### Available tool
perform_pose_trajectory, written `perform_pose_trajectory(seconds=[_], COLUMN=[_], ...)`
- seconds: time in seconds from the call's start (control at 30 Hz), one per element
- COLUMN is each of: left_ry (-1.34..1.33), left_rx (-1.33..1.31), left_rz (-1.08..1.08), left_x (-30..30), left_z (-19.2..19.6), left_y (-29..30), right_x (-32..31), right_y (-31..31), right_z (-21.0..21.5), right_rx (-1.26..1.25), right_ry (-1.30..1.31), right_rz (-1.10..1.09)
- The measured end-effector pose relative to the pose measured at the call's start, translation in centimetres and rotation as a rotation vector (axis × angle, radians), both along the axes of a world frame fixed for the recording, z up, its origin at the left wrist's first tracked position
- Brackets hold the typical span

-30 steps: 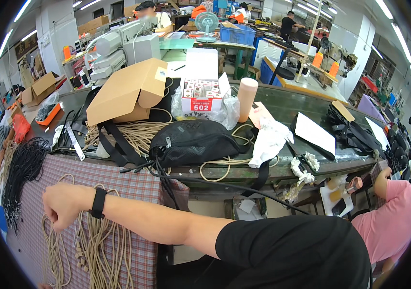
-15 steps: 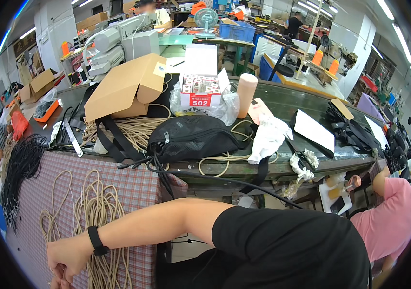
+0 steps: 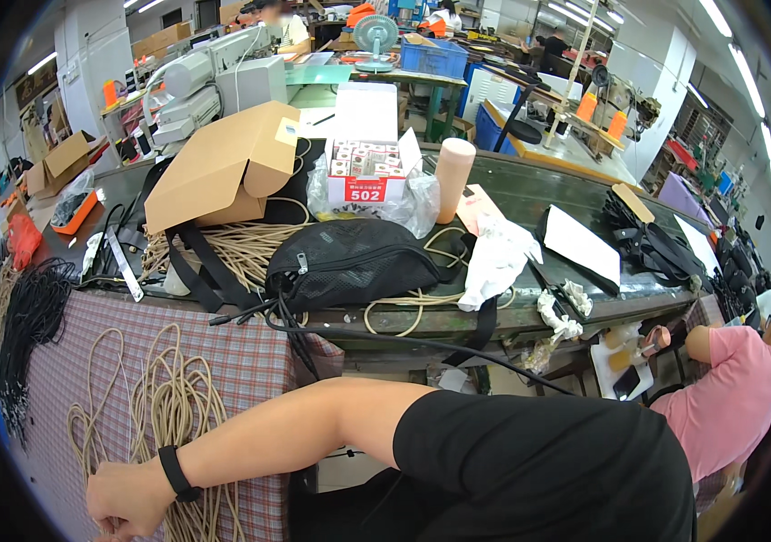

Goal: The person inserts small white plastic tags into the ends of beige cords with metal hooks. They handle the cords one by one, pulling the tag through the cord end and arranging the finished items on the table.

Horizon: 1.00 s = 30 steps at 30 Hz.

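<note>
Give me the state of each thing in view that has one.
Right hand: fingers bent; grip unclear.
Tan cords by the hand: looped, lying on checked cloth.
Black wristband: fastened around the wrist.
White box: lid up, holding small boxes.
Cardboard box: tilted, a flap folded out.
Beige cylinder: upright.
White cloth-like sheet: crumpled.
Black mesh pouch: lying down; zip unclear.
Fan: upright; spinning unclear.

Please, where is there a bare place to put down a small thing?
The checked cloth has a bare patch between the tan cords and its right edge. The green tabletop is bare behind the white sheet, right of the tumbler. It is crowded around the black mesh pouch and the cardboard box, and beside the right hand.
</note>
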State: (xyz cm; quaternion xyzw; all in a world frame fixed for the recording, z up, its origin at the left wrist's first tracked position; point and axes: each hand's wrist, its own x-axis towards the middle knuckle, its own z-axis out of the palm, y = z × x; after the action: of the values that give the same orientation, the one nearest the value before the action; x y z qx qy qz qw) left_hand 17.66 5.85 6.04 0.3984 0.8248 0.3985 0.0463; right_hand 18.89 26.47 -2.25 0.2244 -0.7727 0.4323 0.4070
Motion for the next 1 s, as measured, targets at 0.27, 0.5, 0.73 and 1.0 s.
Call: perform_pose_trajectory(seconds=[0.27,0.5,0.73,1.0], left_ry=[-0.045,-0.159,-0.172,-0.253], left_rx=[0.087,0.065,0.112,0.033], left_rz=[0.042,0.031,0.035,-0.003], left_x=[-3.0,-3.4,-2.7,-3.1], left_z=[-2.3,0.2,-0.1,0.1], left_y=[-0.9,-1.8,-1.8,-1.4], right_x=[1.8,3.0,2.9,2.9], right_y=[2.1,3.2,3.0,2.8], right_z=[2.3,4.0,4.0,3.8], right_rx=[-0.050,-0.108,-0.182,-0.140], right_ry=[-0.147,-0.526,-0.641,-0.354], right_rz=[0.191,0.224,0.294,0.247])
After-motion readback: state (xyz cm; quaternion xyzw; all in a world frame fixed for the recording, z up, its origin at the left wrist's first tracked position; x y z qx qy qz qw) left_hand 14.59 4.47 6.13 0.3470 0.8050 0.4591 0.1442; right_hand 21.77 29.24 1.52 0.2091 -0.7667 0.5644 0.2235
